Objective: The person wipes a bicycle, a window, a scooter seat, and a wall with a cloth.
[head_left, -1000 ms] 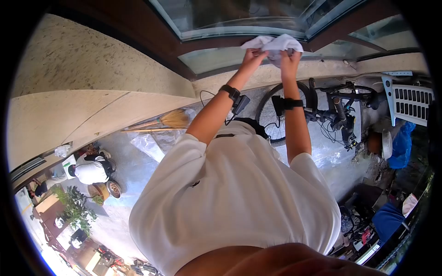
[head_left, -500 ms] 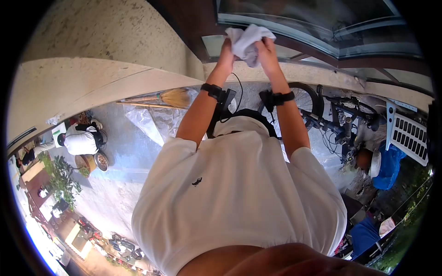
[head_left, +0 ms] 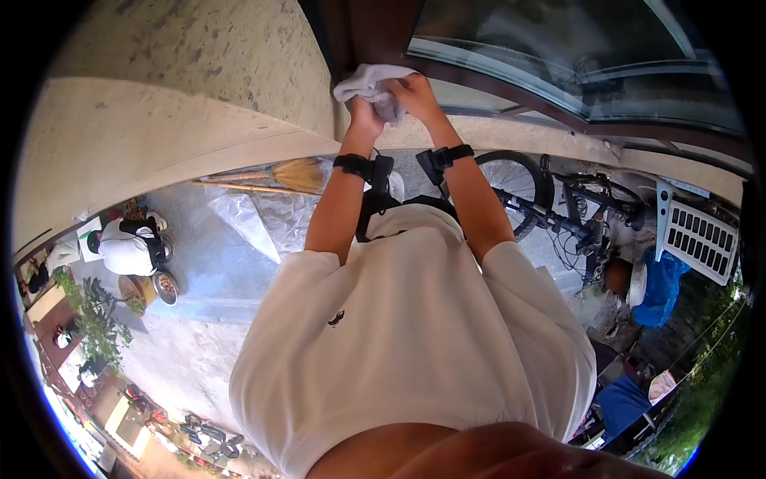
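A crumpled pale cloth point(head_left: 375, 84) is bunched between both hands at the left corner of a brown window frame point(head_left: 471, 77). My left hand point(head_left: 365, 118) is closed on the cloth's lower part, its fingers partly hidden by the folds. On the right side of the cloth, my right hand point(head_left: 412, 94) grips it with bent fingers. Dark glass point(head_left: 558, 56) lies to the right of the hands, and the speckled stone wall point(head_left: 231, 56) rises to their left. Each wrist carries a black strap with a small device.
A bicycle point(head_left: 558, 211) stands below the sill at right, near a white slotted panel point(head_left: 700, 239) and a blue bag point(head_left: 661, 291). A straw broom point(head_left: 297, 174) lies at left. Another person point(head_left: 128, 249) crouches farther left beside a bowl point(head_left: 165, 288) and a plant point(head_left: 96, 315).
Both hands have moved left along the window frame with the cloth, from below the glass to the frame's corner by the wall. The camera view has shifted too.
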{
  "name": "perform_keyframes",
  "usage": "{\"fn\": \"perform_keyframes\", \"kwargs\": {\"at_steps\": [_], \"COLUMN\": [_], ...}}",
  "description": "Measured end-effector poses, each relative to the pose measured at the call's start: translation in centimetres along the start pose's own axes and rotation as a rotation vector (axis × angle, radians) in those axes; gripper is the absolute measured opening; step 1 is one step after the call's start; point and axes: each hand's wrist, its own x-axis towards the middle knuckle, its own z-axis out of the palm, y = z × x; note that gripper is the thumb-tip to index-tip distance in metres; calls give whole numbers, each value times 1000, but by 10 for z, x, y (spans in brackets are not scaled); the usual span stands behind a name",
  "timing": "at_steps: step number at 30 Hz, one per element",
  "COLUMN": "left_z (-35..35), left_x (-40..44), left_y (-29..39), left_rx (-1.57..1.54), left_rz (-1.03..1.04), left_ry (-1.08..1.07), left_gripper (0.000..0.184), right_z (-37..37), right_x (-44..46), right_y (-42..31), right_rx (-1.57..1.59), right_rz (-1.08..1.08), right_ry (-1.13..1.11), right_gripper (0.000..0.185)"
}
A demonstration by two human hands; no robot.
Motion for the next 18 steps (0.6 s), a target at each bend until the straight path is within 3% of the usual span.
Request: {"fn": "perform_keyframes", "kwargs": {"at_steps": [3, 6, 7, 9, 12, 15, 16, 18], "left_z": [9, 22, 31, 52, 48, 67, 71, 81], "left_x": [5, -15, -22, -38, -35, -40, -41, -46], "left_y": [-2, -2, -1, 6, 0, -7, -6, -16], "left_rx": [9, 61, 98, 112, 273, 568, 566, 680], "left_rz": [-75, -110, -120, -166, -217, -75, -100, -131], "left_ry": [-30, -74, -117, -106, -210, -339, -451, -460], "left_gripper": [48, 44, 44, 44, 43, 45, 45, 45], "right_z": [-23, -43, -46, -45, -46, -63, -75, -104], "right_x": [-17, -43, -48, -53, -62, -63, -65, -76], "right_y": [23, -34, -45, -48, -44, -9, -7, -3], "right_rx": [9, 29, 37, -236, -508, -328, -329, -193], "right_rz": [-40, 20, -104, -332, -451, -434, -432, -418], "right_ry": [69, 87, 84, 223, 310, 317, 323, 308], "right_gripper": [24, 30, 41, 53, 57, 56, 56, 56]}}
